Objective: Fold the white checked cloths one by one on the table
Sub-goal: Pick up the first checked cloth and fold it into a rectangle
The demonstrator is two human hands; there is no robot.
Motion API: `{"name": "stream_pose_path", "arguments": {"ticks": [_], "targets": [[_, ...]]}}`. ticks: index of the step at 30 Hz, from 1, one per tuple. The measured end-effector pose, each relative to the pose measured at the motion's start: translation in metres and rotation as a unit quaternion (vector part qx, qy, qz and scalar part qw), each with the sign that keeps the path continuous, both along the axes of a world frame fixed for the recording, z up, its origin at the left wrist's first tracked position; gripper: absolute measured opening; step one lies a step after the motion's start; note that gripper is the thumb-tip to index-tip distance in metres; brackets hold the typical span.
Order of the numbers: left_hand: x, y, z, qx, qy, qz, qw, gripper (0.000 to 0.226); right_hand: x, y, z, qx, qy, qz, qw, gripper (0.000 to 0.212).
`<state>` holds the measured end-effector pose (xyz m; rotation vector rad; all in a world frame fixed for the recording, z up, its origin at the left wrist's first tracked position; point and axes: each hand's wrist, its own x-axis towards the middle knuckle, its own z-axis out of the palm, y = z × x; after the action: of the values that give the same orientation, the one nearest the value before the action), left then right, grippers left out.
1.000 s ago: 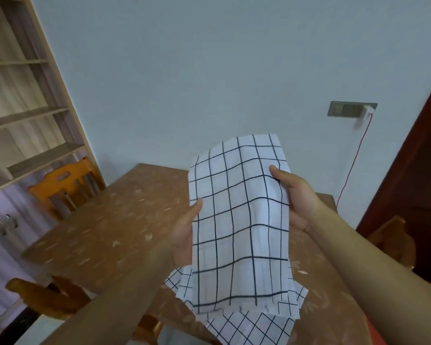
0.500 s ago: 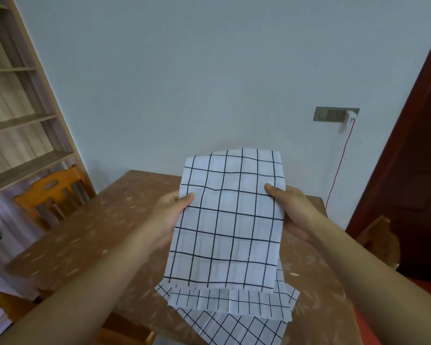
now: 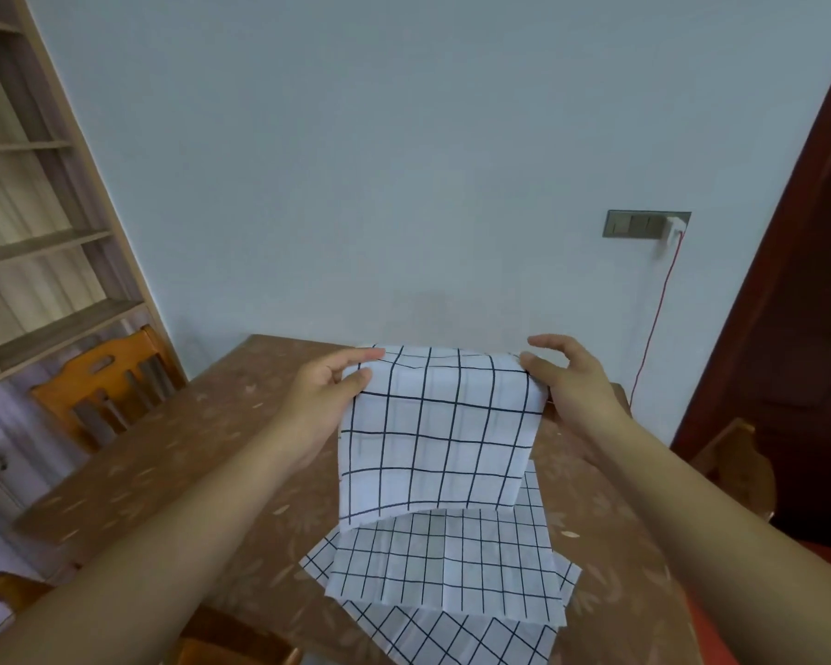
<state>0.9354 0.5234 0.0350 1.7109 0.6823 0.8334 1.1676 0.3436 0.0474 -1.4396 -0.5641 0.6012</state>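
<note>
A folded white checked cloth hangs above the brown table, held by its top corners. My left hand pinches the top left corner and my right hand pinches the top right corner, with its other fingers spread. Its lower edge curls just over more white checked cloths lying in a loose pile on the table near me. The bottom of that pile runs out of the frame.
An orange wooden chair stands at the table's left side, under wooden shelves. Another chair is at the right by a dark door. A wall socket with a red cable is behind the table.
Both hands have slid from the cloth's sides up to its top corners and lowered it toward the table. The view has tilted so the cloth sits lower in the frame.
</note>
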Motion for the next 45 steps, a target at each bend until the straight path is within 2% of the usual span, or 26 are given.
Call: {"name": "stream_pose_path", "arguments": {"ticks": [4,7,9,14,19,24,31,36,39,45], "targets": [[0.0,-0.003,0.009,-0.06,-0.029,0.014,0.998,0.029,-0.005,-0.003,0.004,0.004,-0.051,0.068,0.996,0.024],[0.001,-0.002,0.011,-0.068,-0.041,0.028,0.996,0.029,-0.004,0.001,-0.001,-0.08,-0.227,0.089,0.966,0.037],[0.0,0.0,0.011,-0.059,-0.039,0.038,0.997,0.028,-0.004,0.003,-0.004,-0.098,-0.273,0.083,0.954,0.038],[-0.003,0.007,0.012,-0.009,-0.006,0.044,0.999,0.025,0.005,0.008,-0.009,-0.059,-0.237,0.04,0.969,0.015],[-0.003,0.014,0.015,0.042,0.046,0.062,0.996,0.019,0.015,0.011,-0.013,-0.067,-0.223,0.046,0.971,0.012],[-0.003,0.024,0.017,0.103,0.104,0.076,0.986,0.003,0.014,0.011,-0.013,-0.081,-0.256,0.033,0.963,0.002],[-0.006,0.033,0.026,0.123,0.126,0.063,0.982,0.014,0.014,0.01,-0.009,-0.071,-0.218,0.05,0.972,0.017],[-0.012,0.037,0.028,0.072,0.104,0.021,0.992,0.017,0.012,0.012,-0.006,-0.019,-0.16,0.069,0.984,0.04],[-0.012,0.037,0.029,0.113,0.124,0.047,0.985,0.015,0.008,0.015,-0.001,-0.002,-0.155,0.071,0.985,0.04],[-0.013,0.036,0.033,0.113,0.093,0.067,0.987,0.019,0.001,0.018,0.002,0.014,-0.097,0.066,0.993,0.033]]}}
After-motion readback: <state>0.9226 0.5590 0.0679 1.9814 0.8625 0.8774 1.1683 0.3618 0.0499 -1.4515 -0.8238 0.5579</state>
